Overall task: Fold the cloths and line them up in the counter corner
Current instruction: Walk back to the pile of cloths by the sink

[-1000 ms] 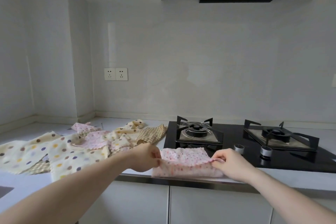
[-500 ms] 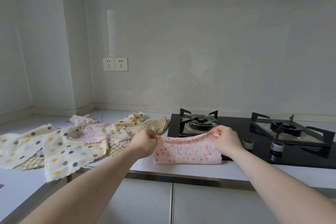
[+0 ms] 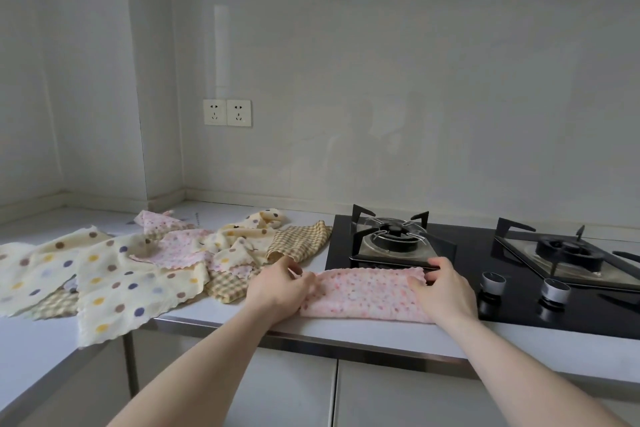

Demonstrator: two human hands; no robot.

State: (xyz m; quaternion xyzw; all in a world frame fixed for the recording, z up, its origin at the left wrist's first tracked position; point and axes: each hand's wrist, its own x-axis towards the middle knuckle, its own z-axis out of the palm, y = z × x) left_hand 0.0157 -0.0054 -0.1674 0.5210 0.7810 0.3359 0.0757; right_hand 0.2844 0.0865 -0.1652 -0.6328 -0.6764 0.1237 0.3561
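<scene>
At the front edge of the white bench (image 3: 363, 331), partly overlapping the black hob (image 3: 512, 302): a pink dotted cloth (image 3: 363, 293), folded into a long band lying flat, one end to the left, the other to the right. Left hand (image 3: 277, 288) at the band's left end, fingers (image 3: 294, 274) curled and pinching the cloth's edge. Right hand (image 3: 443, 291) at the right end, thumb on top of the fabric, fingers (image 3: 438, 265) bent round the far corner, gripping it. Both forearms bare, reaching in from the lower frame.

To the left of the band, spread over the bench toward the corner: a loose heap of unfolded cloths. Nearest the bench edge, a large cream cloth with coloured dots (image 3: 121, 284), one corner hanging over the front. Beside it at far left, another cream dotted cloth (image 3: 34, 263). Over these, a crumpled pink dotted piece (image 3: 176, 250), and behind it a smaller pink one (image 3: 156, 222). Close to the hob, a yellow checked cloth (image 3: 301, 241), bunched and touching the left hand's far side or just beside it, hard to tell which.

On the hob: two burners with black pan supports, left burner (image 3: 394, 236) just behind the band, right burner (image 3: 568, 250) well apart. Two silver knobs (image 3: 493, 281) near the right hand. On the wall above the heap, a double socket (image 3: 227, 113).
</scene>
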